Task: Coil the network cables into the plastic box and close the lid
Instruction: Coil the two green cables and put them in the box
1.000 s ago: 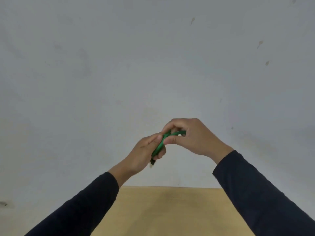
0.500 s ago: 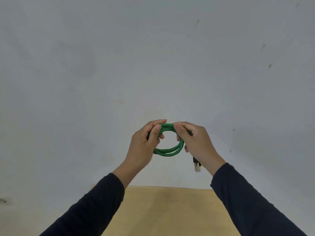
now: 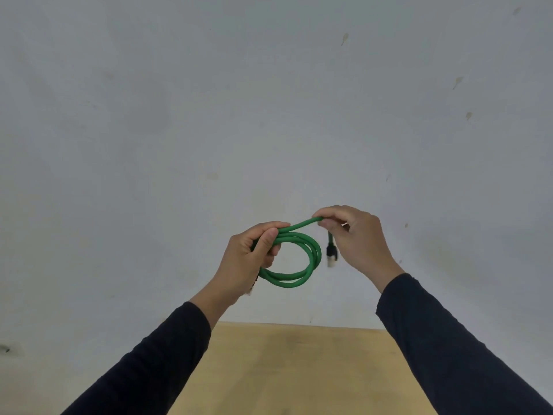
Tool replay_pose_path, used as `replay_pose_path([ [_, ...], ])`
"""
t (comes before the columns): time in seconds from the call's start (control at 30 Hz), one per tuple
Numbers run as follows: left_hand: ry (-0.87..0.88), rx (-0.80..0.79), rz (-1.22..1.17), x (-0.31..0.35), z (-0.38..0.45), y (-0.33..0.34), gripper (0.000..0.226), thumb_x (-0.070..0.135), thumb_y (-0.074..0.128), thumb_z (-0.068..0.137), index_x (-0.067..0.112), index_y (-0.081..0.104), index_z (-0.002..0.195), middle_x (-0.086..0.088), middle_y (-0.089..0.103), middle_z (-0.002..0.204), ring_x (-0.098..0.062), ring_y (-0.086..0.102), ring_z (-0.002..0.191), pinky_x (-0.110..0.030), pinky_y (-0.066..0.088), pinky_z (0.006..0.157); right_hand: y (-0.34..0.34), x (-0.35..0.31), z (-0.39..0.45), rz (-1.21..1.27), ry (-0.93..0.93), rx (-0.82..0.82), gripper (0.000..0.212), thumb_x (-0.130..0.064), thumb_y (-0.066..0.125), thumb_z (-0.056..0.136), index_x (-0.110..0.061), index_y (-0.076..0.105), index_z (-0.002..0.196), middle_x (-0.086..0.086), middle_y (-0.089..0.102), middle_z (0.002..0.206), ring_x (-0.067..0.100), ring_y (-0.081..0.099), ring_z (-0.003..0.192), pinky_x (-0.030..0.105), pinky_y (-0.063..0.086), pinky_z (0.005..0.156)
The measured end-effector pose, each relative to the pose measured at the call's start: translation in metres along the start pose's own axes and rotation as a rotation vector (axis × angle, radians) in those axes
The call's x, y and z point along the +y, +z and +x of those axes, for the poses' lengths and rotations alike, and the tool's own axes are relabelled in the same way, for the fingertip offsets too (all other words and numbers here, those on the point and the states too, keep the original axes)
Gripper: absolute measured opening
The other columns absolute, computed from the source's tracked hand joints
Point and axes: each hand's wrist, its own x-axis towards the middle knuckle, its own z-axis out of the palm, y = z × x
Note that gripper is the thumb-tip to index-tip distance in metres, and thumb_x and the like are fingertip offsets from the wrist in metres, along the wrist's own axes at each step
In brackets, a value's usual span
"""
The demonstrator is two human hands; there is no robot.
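A green network cable (image 3: pixel 294 280) hangs in the air in a small coil of about two loops, held up in front of a pale wall. My left hand (image 3: pixel 245 262) grips the coil's left side with thumb and fingers closed round it. My right hand (image 3: pixel 356 244) pinches the free end of the cable a little to the right and above the coil. The black-and-clear plug (image 3: pixel 331 255) dangles just under those fingers. A second plug end pokes out below my left palm. No plastic box or lid is in view.
A light wooden table (image 3: pixel 299 369) shows at the bottom, between my dark sleeves. The grey-white wall (image 3: pixel 209 115) fills everything behind the hands.
The coil has grown wider and hangs lower from my left hand. My right hand has moved right and apart from the left, pulling the free end out with the plug dangling.
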Motion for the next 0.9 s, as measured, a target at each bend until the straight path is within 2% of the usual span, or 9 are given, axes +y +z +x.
replay_pose_path([
  [0.07,0.004,0.023,-0.012,-0.001,0.000,0.005,0.026,0.013,0.045,0.096,0.019,0.070,0.100,0.004,0.050,0.060,-0.008,0.036,0.049,-0.017,0.033,0.048,0.009,-0.001,-0.002,0.113,0.085,0.058,0.024,-0.008,0.058,0.087,-0.027,0.071,0.083,-0.005,0.069,0.077,0.006,0.058,0.063,0.017,0.050,0.069],
  [0.17,0.024,0.066,0.004,-0.004,0.001,0.010,0.026,0.012,0.045,0.096,0.021,0.069,0.098,0.000,0.050,0.062,-0.005,0.041,0.049,-0.015,0.036,0.048,0.021,0.000,-0.006,0.327,0.254,0.085,0.026,-0.006,0.055,0.088,-0.026,0.069,0.083,0.003,0.071,0.078,0.014,0.061,0.067,0.026,0.055,0.071],
  [0.27,0.032,0.140,0.024,-0.010,0.003,0.008,0.026,0.010,0.045,0.096,0.021,0.069,0.096,-0.004,0.050,0.065,-0.003,0.042,0.050,-0.014,0.037,0.048,0.031,0.001,-0.010,0.500,0.435,0.023,0.018,-0.005,0.054,0.090,-0.011,0.070,0.097,0.005,0.069,0.077,0.016,0.064,0.069,0.025,0.056,0.069],
  [0.33,0.022,0.179,0.024,-0.016,0.004,0.005,0.025,0.011,0.045,0.096,0.020,0.069,0.097,-0.005,0.049,0.066,-0.004,0.041,0.049,-0.014,0.036,0.048,0.036,0.002,-0.013,0.580,0.506,-0.031,0.016,-0.005,0.055,0.090,-0.006,0.069,0.099,0.006,0.069,0.079,0.014,0.065,0.067,0.021,0.056,0.064],
  [0.53,-0.028,0.209,-0.021,-0.024,0.000,0.002,0.024,0.012,0.045,0.097,0.016,0.068,0.099,-0.005,0.048,0.066,-0.005,0.040,0.049,-0.016,0.035,0.048,0.038,0.003,-0.013,0.738,0.604,-0.145,0.016,-0.002,0.054,0.089,-0.007,0.069,0.091,0.006,0.068,0.075,0.014,0.063,0.064,0.021,0.055,0.060],
  [0.73,-0.054,0.100,-0.032,-0.016,-0.001,-0.004,0.025,0.016,0.045,0.097,0.021,0.069,0.101,-0.002,0.050,0.065,-0.007,0.038,0.049,-0.018,0.036,0.050,0.033,0.004,0.001,0.710,0.601,-0.154,0.022,-0.002,0.049,0.091,-0.009,0.069,0.084,0.006,0.060,0.071,0.016,0.053,0.063,0.025,0.048,0.065],
  [0.8,-0.043,0.126,-0.047,-0.015,0.000,-0.006,0.025,0.016,0.045,0.097,0.021,0.069,0.100,-0.002,0.050,0.066,-0.008,0.037,0.049,-0.018,0.035,0.049,0.036,0.002,-0.001,0.743,0.593,-0.178,0.021,-0.002,0.049,0.091,-0.008,0.069,0.089,0.007,0.063,0.076,0.017,0.056,0.067,0.026,0.050,0.067],
  [0.9,-0.040,0.254,-0.038,-0.022,0.001,-0.008,0.025,0.018,0.045,0.097,0.022,0.069,0.098,-0.002,0.050,0.067,-0.009,0.038,0.052,-0.021,0.036,0.051,0.046,-0.001,-0.013,0.752,0.523,-0.225,0.022,-0.005,0.050,0.092,-0.006,0.067,0.106,0.005,0.070,0.078,0.015,0.064,0.073,0.023,0.052,0.066],
])
